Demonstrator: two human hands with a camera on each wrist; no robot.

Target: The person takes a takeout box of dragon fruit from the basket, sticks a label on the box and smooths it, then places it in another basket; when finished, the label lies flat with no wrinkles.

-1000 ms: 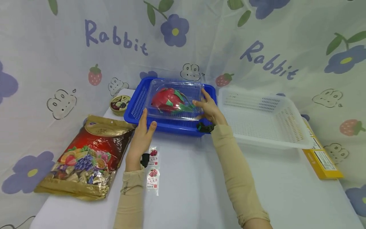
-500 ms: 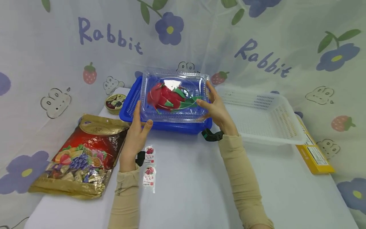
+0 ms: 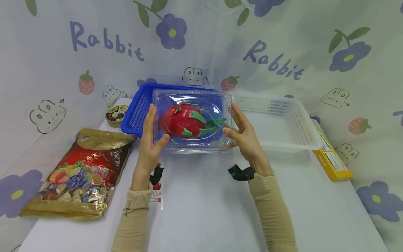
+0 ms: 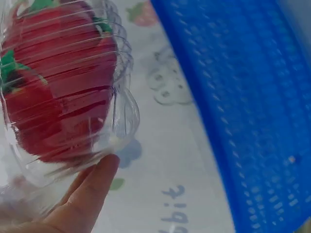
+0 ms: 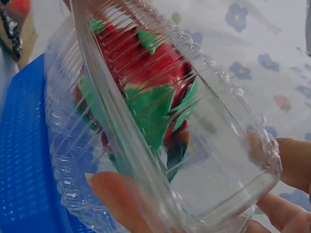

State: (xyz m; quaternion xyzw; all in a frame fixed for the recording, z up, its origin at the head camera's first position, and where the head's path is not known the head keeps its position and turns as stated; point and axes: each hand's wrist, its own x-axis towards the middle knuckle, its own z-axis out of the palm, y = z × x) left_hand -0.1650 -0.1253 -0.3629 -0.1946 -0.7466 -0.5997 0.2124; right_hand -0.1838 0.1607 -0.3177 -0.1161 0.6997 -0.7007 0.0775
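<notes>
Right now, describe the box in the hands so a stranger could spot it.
Find the blue basket at the table's back. In front of it, the left hand and right hand hold a clear plastic box. It alone is see-through, with a red, green-leaved fruit inside.

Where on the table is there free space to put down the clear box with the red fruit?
The widest bare patch of the table lies near the person, between the two sleeves. The white basket also looks empty. It is crowded on the left: candy bag, round tin, small packets. Both hands, left and right, hold the clear box in front of the blue basket.
</notes>
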